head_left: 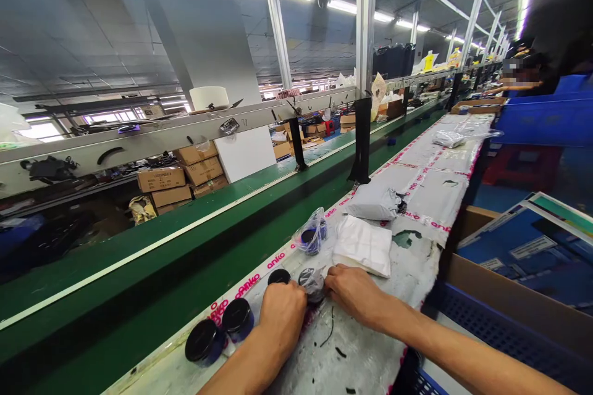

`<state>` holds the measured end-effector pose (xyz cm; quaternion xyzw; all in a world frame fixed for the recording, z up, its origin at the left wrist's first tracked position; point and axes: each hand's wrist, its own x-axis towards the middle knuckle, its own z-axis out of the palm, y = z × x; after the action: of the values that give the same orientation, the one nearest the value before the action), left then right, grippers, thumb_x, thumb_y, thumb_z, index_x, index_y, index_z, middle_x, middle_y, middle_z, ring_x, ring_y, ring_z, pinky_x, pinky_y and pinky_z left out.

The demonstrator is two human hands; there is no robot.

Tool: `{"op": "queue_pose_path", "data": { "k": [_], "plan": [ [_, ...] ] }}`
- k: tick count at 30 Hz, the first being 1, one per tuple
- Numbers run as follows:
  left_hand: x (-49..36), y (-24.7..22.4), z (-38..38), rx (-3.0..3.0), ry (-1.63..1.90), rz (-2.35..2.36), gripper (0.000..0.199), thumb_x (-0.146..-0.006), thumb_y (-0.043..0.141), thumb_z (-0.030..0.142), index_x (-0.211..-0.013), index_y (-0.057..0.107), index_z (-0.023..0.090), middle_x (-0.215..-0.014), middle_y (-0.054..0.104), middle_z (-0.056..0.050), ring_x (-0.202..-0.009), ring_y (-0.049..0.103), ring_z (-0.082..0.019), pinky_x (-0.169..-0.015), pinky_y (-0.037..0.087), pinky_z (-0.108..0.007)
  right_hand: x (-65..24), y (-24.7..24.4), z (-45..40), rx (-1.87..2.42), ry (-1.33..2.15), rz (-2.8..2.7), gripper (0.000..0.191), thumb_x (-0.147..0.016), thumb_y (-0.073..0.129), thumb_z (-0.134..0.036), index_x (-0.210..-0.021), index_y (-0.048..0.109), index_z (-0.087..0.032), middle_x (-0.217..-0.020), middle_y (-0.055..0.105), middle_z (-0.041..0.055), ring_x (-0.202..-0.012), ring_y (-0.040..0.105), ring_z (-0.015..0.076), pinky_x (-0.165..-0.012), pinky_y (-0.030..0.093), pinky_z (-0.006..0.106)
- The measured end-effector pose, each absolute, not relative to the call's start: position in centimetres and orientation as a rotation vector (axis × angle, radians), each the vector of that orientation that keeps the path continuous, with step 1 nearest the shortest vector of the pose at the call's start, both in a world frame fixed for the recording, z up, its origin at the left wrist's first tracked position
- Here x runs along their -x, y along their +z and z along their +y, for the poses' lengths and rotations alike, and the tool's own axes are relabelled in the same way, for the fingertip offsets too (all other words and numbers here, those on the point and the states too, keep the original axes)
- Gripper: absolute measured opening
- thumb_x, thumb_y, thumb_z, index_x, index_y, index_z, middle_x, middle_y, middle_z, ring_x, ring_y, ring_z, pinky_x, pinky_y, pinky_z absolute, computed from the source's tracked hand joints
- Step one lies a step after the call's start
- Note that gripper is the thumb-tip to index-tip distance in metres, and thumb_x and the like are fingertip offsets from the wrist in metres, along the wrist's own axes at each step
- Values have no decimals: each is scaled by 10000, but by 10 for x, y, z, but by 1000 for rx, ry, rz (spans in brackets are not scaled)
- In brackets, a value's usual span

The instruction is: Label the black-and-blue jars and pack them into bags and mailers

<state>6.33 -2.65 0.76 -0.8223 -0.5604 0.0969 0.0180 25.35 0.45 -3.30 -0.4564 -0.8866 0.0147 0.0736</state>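
Observation:
A small round item in a clear plastic bag [311, 281] sits between my hands on the covered bench. My left hand [283, 311] is closed at its left side; its fingertips are hidden, so what they grip cannot be made out. From the right, my right hand [354, 293] reaches in with bent fingers pinching the bag's edge. Just beyond my left hand stands a black-topped round container [278, 276]. Two more, a blue one with a black top [238, 319] and a similar one [204, 342], stand to the left. Farther out lies another bagged blue item [312, 237].
A folded white pouch [362, 244] and a grey plastic packet [374, 200] lie beyond my right hand. A green conveyor belt [185, 271] runs along the left, with a metal post [365, 31] beside it. Boxes and a blue crate [504, 327] stand at right; a person is far off.

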Motion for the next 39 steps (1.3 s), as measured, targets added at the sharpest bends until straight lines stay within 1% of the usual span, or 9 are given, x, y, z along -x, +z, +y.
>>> {"op": "queue_pose_path", "data": {
  "k": [7,12,15,19,23,26,30,35,39],
  "plan": [
    [-80,1,-25,2574,398,-1587,156,-968,566,134,-1037,704,105,-998,727,-109,-917,721,-231,-808,583,-391,-254,-24,12,1600,185,-2594,186,-888,561,-113,-902,746,-111,-893,765,155,-806,727,274,-653,488,320],
    [-85,3,-23,2537,379,-1593,300,-945,453,43,-1078,715,105,-1142,680,-197,-936,738,-294,-759,591,-404,-258,-17,19,1671,320,-2608,147,-956,644,-252,-910,711,-129,-899,750,54,-846,716,199,-792,563,369],
    [-87,5,-22,2527,366,-1641,342,-931,421,24,-1088,712,111,-1221,650,-202,-888,750,-288,-715,597,-396,-259,-15,18,1666,403,-2570,127,-946,641,-222,-912,712,-123,-909,753,65,-876,720,210,-808,564,386],
    [-89,11,-19,2518,323,-1729,384,-898,402,-18,-1093,702,124,-1287,647,-184,-888,757,-272,-716,588,-369,-264,-14,22,1560,585,-2509,101,-878,639,-157,-833,722,-121,-809,749,62,-803,719,207,-713,544,300],
    [-88,19,-14,2530,230,-1830,302,-946,434,64,-1061,704,137,-1082,745,-129,-944,747,-265,-773,575,-350,-275,-17,30,1430,803,-2432,197,-890,522,-151,-908,718,-137,-744,737,14,-657,689,147,-528,472,183],
    [-90,21,-12,2563,163,-1872,215,-994,486,180,-1062,689,157,-1010,761,-74,-961,734,-229,-822,575,-360,-281,-22,33,1393,868,-2370,241,-912,454,-160,-979,685,-145,-784,740,14,-648,678,129,-496,454,164],
    [-98,14,-13,2540,180,-1929,198,-994,519,153,-1124,666,126,-1060,744,-80,-942,727,-216,-838,585,-400,-281,-29,25,1427,769,-2328,139,-836,539,-141,-846,677,-152,-815,730,56,-782,689,197,-635,480,235],
    [-102,1,-15,2574,165,-1937,176,-980,562,152,-1126,660,139,-1157,704,-76,-981,701,-212,-882,570,-428,-274,-33,15,1491,659,-2254,178,-789,525,-78,-893,664,-119,-988,699,165,-943,657,290,-790,446,352],
    [-94,6,-11,2639,-8,-1987,187,-939,510,102,-1045,661,134,-1080,720,-101,-974,706,-254,-862,534,-410,-277,-29,26,1421,886,-2207,50,-757,576,-133,-734,614,-156,-779,685,67,-800,641,222,-714,444,299]
  ]
}}
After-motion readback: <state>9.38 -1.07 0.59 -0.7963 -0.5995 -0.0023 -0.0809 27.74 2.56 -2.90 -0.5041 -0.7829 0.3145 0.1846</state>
